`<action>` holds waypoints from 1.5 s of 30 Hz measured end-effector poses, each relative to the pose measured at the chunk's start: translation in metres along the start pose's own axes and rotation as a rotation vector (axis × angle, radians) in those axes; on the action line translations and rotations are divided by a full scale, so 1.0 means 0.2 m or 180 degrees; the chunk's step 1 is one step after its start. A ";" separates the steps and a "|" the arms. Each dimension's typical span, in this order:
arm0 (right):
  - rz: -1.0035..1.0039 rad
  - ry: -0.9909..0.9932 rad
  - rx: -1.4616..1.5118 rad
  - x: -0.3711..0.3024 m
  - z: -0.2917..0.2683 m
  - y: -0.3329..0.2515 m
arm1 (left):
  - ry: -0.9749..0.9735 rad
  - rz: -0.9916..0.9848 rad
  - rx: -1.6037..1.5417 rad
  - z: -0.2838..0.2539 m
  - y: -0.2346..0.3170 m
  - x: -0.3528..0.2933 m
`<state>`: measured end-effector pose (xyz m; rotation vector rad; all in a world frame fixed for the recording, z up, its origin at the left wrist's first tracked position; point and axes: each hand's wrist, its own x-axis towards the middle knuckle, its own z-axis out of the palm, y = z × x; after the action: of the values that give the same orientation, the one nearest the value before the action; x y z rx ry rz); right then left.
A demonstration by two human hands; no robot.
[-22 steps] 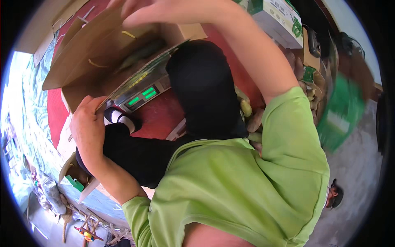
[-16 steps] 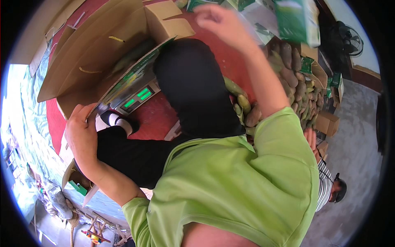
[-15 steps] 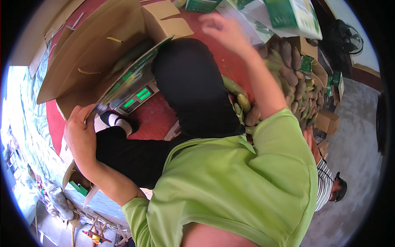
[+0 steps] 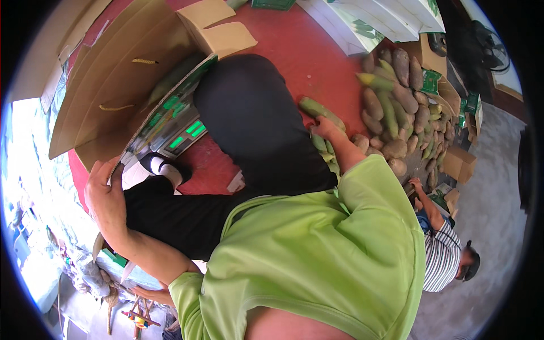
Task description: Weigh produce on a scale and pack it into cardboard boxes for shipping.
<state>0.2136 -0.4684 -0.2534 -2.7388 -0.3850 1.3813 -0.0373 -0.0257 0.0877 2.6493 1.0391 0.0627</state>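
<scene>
My left hand [image 4: 106, 195] is closed on the near edge of an open cardboard box [image 4: 122, 73], its thumb and fingers pinching the raised flap. The box leans beside my knee, with yellow rope handles and a long dark green vegetable [image 4: 175, 79] inside. It rests by a digital scale [image 4: 184, 139] with green lit displays. My right hand [image 4: 330, 133] reaches down to the right of my leg, fingers curled at a green gourd-like vegetable [image 4: 320, 144]. Another long green one [image 4: 320, 111] lies just beyond the fingers on the red floor covering [image 4: 306, 62].
A pile of brown and green elongated vegetables [image 4: 402, 107] spreads to the right. White and green cartons [image 4: 362, 20] stand at the far side. A person in a striped shirt [image 4: 442, 255] bends at the right. Another hand [image 4: 153, 294] shows at lower left. A fan [image 4: 490, 51] stands far right.
My right hand has come down from beside the white and green cartons to the green vegetables by my leg. My left hand keeps its hold on the box edge, which has shifted slightly left.
</scene>
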 end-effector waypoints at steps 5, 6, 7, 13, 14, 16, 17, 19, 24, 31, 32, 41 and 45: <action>0.0109 -0.0372 -0.0322 0.06 0.18 0.06 | -0.0022 -0.0005 -0.0030 0.01 0.04 0.02; 0.0147 -0.0258 -0.0539 0.05 0.21 0.04 | 0.0010 -0.0052 -0.0001 0.00 0.04 0.03; 0.0181 -0.0137 -0.0760 0.04 0.22 0.02 | 0.0002 -0.0002 -0.0032 -0.01 0.03 0.02; 0.0353 0.0054 -0.0333 0.00 0.15 -0.12 | 0.0037 -0.0103 0.0096 -0.04 0.02 -0.03; 0.0370 0.0108 -0.0354 0.09 0.23 0.15 | 0.0068 -0.0093 0.0045 -0.04 0.04 -0.01; 0.0573 0.0694 0.1385 0.22 0.44 0.58 | -0.0064 0.0202 -0.0219 0.04 0.02 0.07; 0.0434 0.0583 0.1393 0.21 0.44 0.41 | -0.0041 0.0122 -0.0125 0.02 0.02 0.04; -0.0021 0.0341 -0.0242 0.11 0.36 0.16 | 0.0013 -0.0016 -0.0013 -0.02 0.02 -0.02; -0.0647 0.1028 0.0583 -0.16 -0.03 -0.10 | 0.0066 0.0145 0.0094 -0.01 -0.02 -0.02; -0.1493 0.1513 0.1338 -0.16 -0.57 -0.29 | 0.0099 0.0158 0.0056 -0.01 -0.03 -0.01; -0.1720 0.1664 0.1276 -0.30 -0.73 -0.47 | 0.0088 0.0159 0.0071 -0.01 -0.03 -0.02; -0.3965 0.2917 0.1861 -1.13 -1.56 -1.34 | 0.0104 0.0197 0.0002 -0.03 -0.01 -0.02; -0.4848 0.2653 0.1833 -1.22 -1.54 -1.71 | 0.0118 0.0163 0.0018 -0.02 -0.01 -0.03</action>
<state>0.2525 -0.1754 0.1762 -1.4359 -1.2639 -0.0766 -0.0439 -0.0273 0.0921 2.6896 0.9843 0.1204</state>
